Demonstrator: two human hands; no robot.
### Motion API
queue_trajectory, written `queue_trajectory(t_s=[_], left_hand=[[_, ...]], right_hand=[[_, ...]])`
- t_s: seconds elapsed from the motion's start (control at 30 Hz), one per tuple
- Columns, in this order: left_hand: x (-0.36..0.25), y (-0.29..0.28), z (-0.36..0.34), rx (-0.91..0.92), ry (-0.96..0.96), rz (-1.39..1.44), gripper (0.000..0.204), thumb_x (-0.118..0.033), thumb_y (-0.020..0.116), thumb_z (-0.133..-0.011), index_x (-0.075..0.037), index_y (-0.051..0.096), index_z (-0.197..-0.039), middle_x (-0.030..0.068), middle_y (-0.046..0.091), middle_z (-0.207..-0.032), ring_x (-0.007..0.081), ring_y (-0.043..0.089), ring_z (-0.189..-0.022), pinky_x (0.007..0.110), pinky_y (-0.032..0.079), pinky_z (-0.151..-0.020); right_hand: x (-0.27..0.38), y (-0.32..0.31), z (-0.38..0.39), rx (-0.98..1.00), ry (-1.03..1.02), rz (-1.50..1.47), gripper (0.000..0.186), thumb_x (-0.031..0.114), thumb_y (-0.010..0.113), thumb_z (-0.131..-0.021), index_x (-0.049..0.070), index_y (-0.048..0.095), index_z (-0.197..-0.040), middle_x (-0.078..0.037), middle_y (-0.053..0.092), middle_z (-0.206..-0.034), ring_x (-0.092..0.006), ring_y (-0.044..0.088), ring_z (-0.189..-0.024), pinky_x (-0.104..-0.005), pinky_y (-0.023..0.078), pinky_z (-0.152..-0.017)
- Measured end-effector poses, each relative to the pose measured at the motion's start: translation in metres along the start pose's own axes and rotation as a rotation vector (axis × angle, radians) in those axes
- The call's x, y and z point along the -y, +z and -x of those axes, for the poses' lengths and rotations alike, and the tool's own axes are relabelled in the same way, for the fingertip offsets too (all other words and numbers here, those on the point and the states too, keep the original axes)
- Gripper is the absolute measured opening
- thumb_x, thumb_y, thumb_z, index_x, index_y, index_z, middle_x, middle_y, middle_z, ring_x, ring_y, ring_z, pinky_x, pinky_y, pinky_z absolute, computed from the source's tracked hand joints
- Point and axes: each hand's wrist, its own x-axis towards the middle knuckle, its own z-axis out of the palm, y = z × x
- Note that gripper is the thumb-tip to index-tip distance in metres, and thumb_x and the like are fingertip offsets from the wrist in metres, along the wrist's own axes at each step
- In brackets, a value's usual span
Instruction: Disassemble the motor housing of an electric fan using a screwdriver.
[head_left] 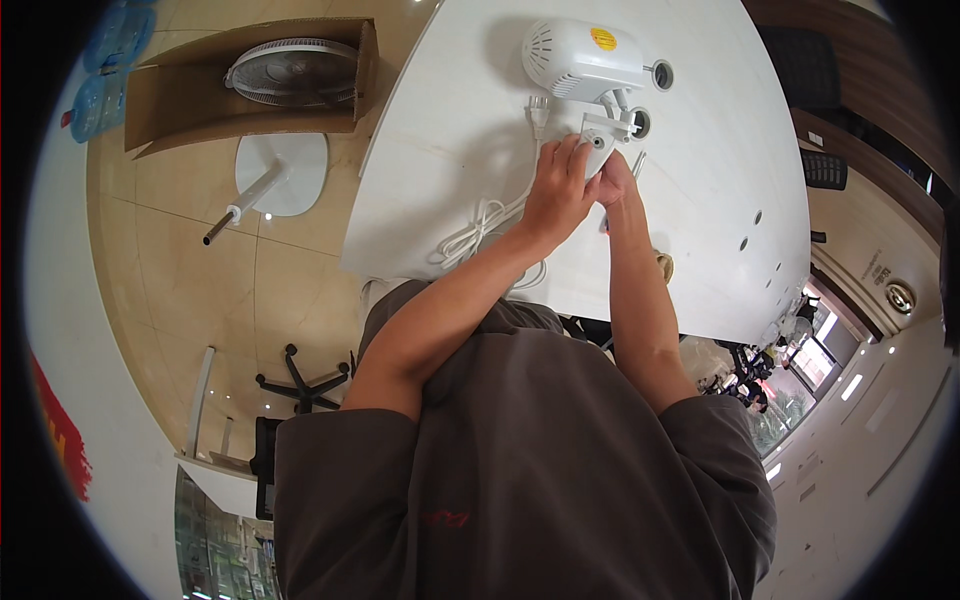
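A white electric fan motor housing [590,62] with a yellow-orange sticker lies on its side on the white table [690,210]. My left hand [558,192] is wrapped round the fan's white neck piece [597,143], with its fingers over the left side. My right hand [616,182] is closed against the lower end of the same piece, and its fingertips are partly hidden. Left of the hands lies the fan's white power cord [478,232], loosely coiled. Its plug [539,108] rests near the motor housing.
On the tiled floor at left, an open cardboard box [160,105] holds a round fan grille [300,72]. Beside it stands a white round base [305,172] with a short pole. A roll of tape [664,265] lies by my right forearm. Blue water bottles [98,105] stand far left.
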Motion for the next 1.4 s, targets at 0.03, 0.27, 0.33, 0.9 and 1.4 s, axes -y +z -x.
queue_trajectory(t_s=[0.03, 0.27, 0.33, 0.9, 1.4], left_hand=[[0.000, 0.000, 0.000, -0.002, 0.001, -0.001, 0.052, -0.004, 0.073, -0.077, 0.005, 0.050, -0.122, 0.0233, 0.052, -0.125, 0.0414, 0.050, -0.111, 0.048, 0.047, -0.093], [-0.001, 0.000, 0.002, -0.003, -0.008, -0.003, 0.052, -0.005, 0.073, -0.077, 0.004, 0.049, -0.123, 0.0226, 0.052, -0.126, 0.0411, 0.049, -0.111, 0.048, 0.046, -0.094], [-0.002, -0.001, 0.001, -0.001, -0.002, -0.008, 0.053, -0.005, 0.073, -0.077, 0.004, 0.048, -0.123, 0.0225, 0.051, -0.127, 0.0412, 0.049, -0.111, 0.048, 0.046, -0.094], [-0.009, -0.009, -0.002, -0.010, 0.024, -0.021, 0.050, -0.005, 0.073, -0.074, 0.002, 0.050, -0.117, 0.0232, 0.048, -0.126, 0.0417, 0.048, -0.108, 0.049, 0.047, -0.088], [-0.007, -0.006, 0.000, 0.098, -0.052, -0.026, 0.051, -0.006, 0.069, -0.082, 0.004, 0.044, -0.125, 0.0288, 0.044, -0.132, 0.0475, 0.052, -0.114, 0.048, 0.050, -0.093]], right_hand=[[-0.001, -0.001, 0.000, 0.048, 0.005, -0.035, 0.031, 0.026, 0.047, -0.101, 0.002, 0.062, -0.112, -0.013, 0.067, -0.108, -0.0239, 0.066, -0.096, -0.0373, 0.059, -0.081], [-0.005, 0.019, 0.002, 0.080, 0.008, -0.063, 0.029, 0.025, 0.047, -0.101, 0.002, 0.063, -0.108, -0.013, 0.068, -0.102, -0.0234, 0.068, -0.089, -0.0366, 0.060, -0.075], [-0.004, 0.016, 0.002, 0.077, -0.014, -0.073, 0.028, 0.025, 0.047, -0.101, 0.002, 0.063, -0.108, -0.012, 0.068, -0.100, -0.0235, 0.068, -0.087, -0.0360, 0.061, -0.074], [-0.022, 0.027, 0.003, 0.086, -0.298, -0.092, 0.030, 0.024, 0.044, -0.099, 0.002, 0.062, -0.109, -0.012, 0.068, -0.099, -0.0228, 0.067, -0.085, -0.0351, 0.057, -0.074], [-0.026, 0.039, 0.017, 0.027, -0.416, -0.049, 0.037, 0.030, 0.042, -0.102, 0.002, 0.058, -0.120, -0.013, 0.067, -0.110, -0.0252, 0.066, -0.097, -0.0380, 0.055, -0.086]])
